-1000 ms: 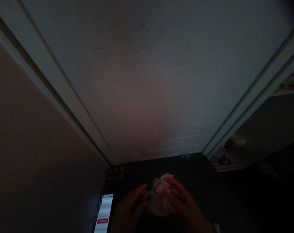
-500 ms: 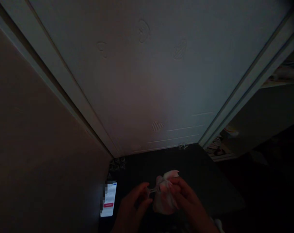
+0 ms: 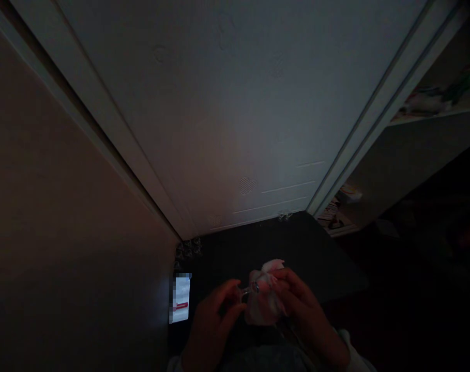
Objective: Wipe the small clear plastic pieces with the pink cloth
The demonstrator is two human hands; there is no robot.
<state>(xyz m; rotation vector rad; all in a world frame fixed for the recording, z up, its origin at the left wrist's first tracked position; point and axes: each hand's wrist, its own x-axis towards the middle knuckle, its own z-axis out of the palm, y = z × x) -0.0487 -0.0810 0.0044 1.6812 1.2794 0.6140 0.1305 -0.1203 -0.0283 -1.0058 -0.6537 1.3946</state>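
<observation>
Between my hands is a small clear object [image 3: 245, 291], glass-like, with a narrow stem. Its left end is pinched in the fingers of my left hand [image 3: 218, 312]. A pale pink and white cloth [image 3: 261, 309] hangs from my right hand [image 3: 299, 305], whose fingers are closed on it. The cloth lies around or against the right end of the clear object. Dim light hides the exact contact there.
Below is a dark tabletop [image 3: 235, 248]. Several small clear items [image 3: 188, 248] stand at its back left corner, others [image 3: 285, 216] at the back right. A lit phone [image 3: 181, 298] lies left. A pale panel [image 3: 235, 129] rises behind; shelves [image 3: 432, 118] are at right.
The view has shifted, so the panel, phone and table edge appear higher in the picture. My hands keep the same hold on the clear object and the cloth, with only slight movement.
</observation>
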